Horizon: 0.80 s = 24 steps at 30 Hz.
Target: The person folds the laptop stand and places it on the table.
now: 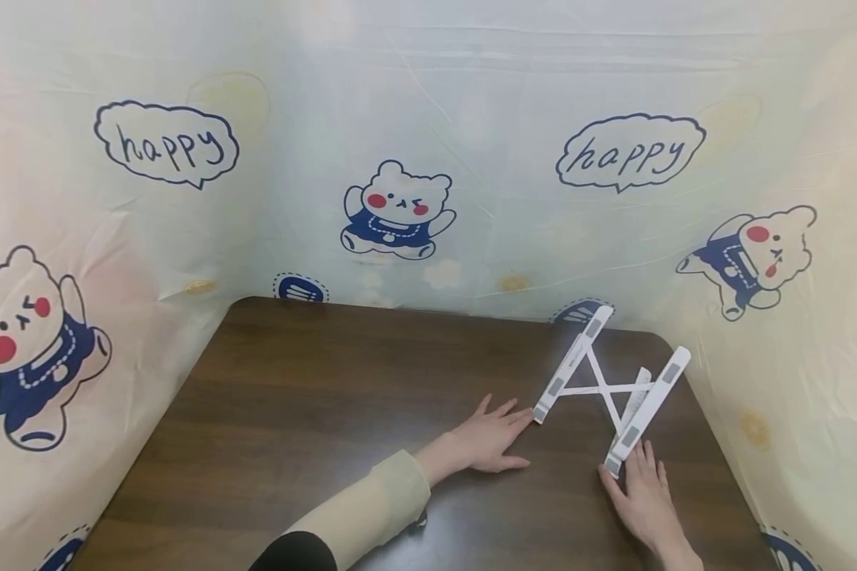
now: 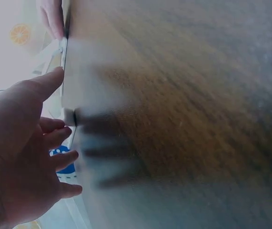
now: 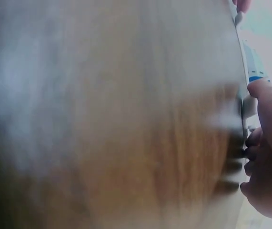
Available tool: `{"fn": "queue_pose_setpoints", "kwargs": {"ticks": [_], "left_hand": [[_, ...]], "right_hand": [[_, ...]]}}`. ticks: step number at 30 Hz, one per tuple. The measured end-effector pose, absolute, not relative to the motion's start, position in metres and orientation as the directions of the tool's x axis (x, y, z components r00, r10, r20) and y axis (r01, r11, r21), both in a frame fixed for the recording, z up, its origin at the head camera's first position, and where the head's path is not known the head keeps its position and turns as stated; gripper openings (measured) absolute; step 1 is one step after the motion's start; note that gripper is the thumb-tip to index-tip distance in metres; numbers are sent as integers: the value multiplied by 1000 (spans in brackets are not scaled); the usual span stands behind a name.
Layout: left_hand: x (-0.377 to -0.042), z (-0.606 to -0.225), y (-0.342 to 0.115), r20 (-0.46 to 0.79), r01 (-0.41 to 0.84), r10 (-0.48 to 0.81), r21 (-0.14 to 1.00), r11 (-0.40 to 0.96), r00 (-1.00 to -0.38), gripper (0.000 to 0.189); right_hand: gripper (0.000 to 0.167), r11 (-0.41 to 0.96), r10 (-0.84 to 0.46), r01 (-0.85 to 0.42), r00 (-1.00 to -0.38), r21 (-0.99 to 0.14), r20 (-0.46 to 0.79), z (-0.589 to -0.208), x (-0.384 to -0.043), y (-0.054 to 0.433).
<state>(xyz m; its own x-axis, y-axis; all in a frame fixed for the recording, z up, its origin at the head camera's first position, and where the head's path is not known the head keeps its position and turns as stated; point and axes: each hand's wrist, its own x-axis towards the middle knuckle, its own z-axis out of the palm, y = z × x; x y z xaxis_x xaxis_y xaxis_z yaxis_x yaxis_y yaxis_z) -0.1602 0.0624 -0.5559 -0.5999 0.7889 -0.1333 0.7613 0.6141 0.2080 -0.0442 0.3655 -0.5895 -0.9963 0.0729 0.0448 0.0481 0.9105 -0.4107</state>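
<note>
A white folding laptop stand (image 1: 598, 388), its two rails joined by crossed bars and grey pads along them, lies spread on the table's right side. My left hand (image 1: 486, 440) is flat and low with spread fingers, its fingertips at the near end of the left rail. In the left wrist view the fingers of that hand (image 2: 28, 148) are extended beside the rail's end. My right hand (image 1: 644, 500) lies at the near end of the right rail, thumb on one side and straight fingers on the other. The right wrist view shows this hand (image 3: 271, 148) from the side, with the stand partly hidden.
The dark brown wooden table (image 1: 314, 396) has its back edge against a pale curtain (image 1: 500, 103) printed with bears and the word "happy". The same curtain hangs along the left and right sides. The stand sits close to the table's right edge.
</note>
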Motion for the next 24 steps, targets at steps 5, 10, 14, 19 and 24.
{"fn": "queue_pose_setpoints", "kwargs": {"ticks": [5, 10, 14, 19, 24], "left_hand": [[-158, -554, 62, -140, 753, 783, 216, 622, -606, 83], [-156, -554, 63, -139, 747, 780, 227, 625, -610, 84], [-155, -554, 62, -140, 750, 783, 227, 621, -606, 85], [-152, -553, 58, -138, 757, 791, 231, 611, -596, 85], [-149, -553, 51, -145, 748, 788, 252, 614, -598, 86]], "right_hand": [[81, 906, 78, 57, -996, -419, 33, -587, -42, 366], [77, 904, 85, 73, -996, -421, 9, -584, -39, 365], [75, 916, 85, 75, -996, -394, 8, -582, -37, 363], [73, 927, 84, 70, -996, -368, 21, -584, -35, 361], [72, 931, 64, 36, -996, -363, 66, -588, -34, 359]]}}
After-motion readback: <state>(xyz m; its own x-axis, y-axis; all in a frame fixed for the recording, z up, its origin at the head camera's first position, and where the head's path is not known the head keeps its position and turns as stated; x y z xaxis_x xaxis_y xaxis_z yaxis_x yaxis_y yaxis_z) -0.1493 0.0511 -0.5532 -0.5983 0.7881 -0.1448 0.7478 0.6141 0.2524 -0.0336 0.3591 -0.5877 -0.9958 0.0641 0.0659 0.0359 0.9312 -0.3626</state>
